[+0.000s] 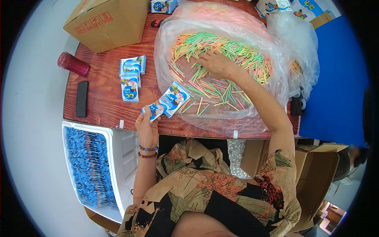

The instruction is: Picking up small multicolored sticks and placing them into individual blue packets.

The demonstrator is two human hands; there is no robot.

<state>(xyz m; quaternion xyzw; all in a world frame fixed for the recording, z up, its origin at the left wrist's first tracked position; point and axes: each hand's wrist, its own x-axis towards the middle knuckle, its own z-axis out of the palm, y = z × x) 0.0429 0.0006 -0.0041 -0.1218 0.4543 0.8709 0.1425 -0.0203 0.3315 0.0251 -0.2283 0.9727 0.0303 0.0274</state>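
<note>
My left hand (147,126) is at the near table edge, holding a small blue-and-white printed packet (154,111). More such packets (176,98) fan out just beside it on the wooden table (103,98). My right hand (215,63) reaches into a big clear plastic bag (237,118) and rests with spread fingers on a heap of thin coloured sticks (221,49), green, yellow, orange and pink. Loose sticks (209,96) lie scattered in the near part of the bag.
A stack of blue-and-white packets (131,77) lies mid-table. A cardboard box (106,21), a dark red bottle (73,64) and a black phone (81,98) sit at the left. A white bin (118,158) of blue packets stands by my left side; open cardboard boxes (316,173) are on my right.
</note>
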